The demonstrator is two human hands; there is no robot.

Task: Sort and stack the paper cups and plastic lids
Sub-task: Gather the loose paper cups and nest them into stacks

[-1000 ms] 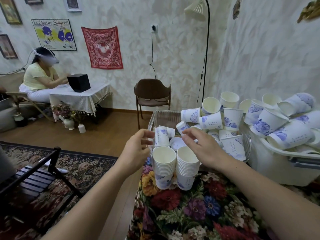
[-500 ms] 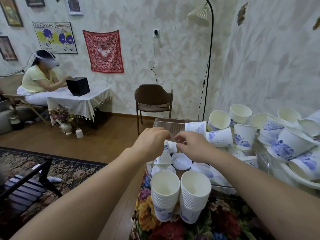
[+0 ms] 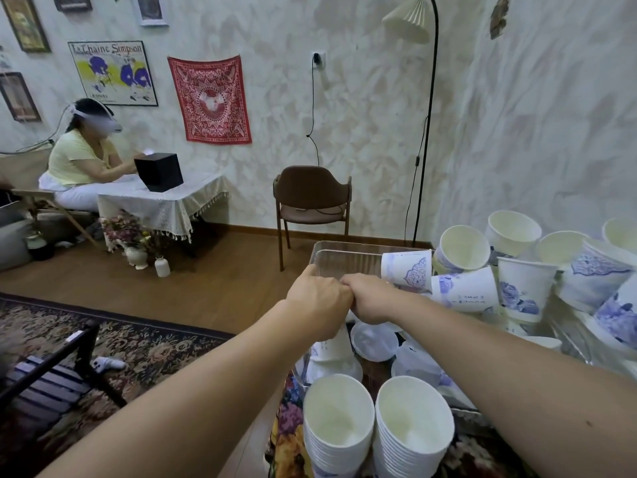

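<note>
left hand (image 3: 319, 300): fingers curled downward at the near-left corner of the clear plastic bin (image 3: 344, 260); I read it as holding the upside-down white paper cup with blue print (image 3: 331, 346) that shows just below the wrist. Fingertips hidden, so grip is a judgement.
right hand (image 3: 370, 301): fist-like, knuckles touching my left hand; fingers curled over something I cannot see. Cannot tell what it pinches, maybe the same cup's base.
why hands meet: looks like both work one item, probably pulling a nested cup or a lid apart. Guess only.
upside-down cup: stands in the bin, mouth down, at 12 o'clock from the two stacks.
two stacks of nested white paper cups (image 3: 375, 429): mouths up, side by side on the floral-cloth bench (image 3: 289, 443) at 6 o'clock, touching. Parked nearest me so sorted cups drop in easily.
translucent round plastic lids (image 3: 374, 339): lying loose in the bin at 3 o'clock of the inverted cup, not yet stacked.
loose pile of blue-flowered paper cups (image 3: 517, 284): heaped at 2 o'clock, tipped every way, spilling over the bin edge; unsorted supply.
progress: early to middle, most cups still loose.
risk: the near stacks sit at the bench edge; my forearms pass right over them.
</note>
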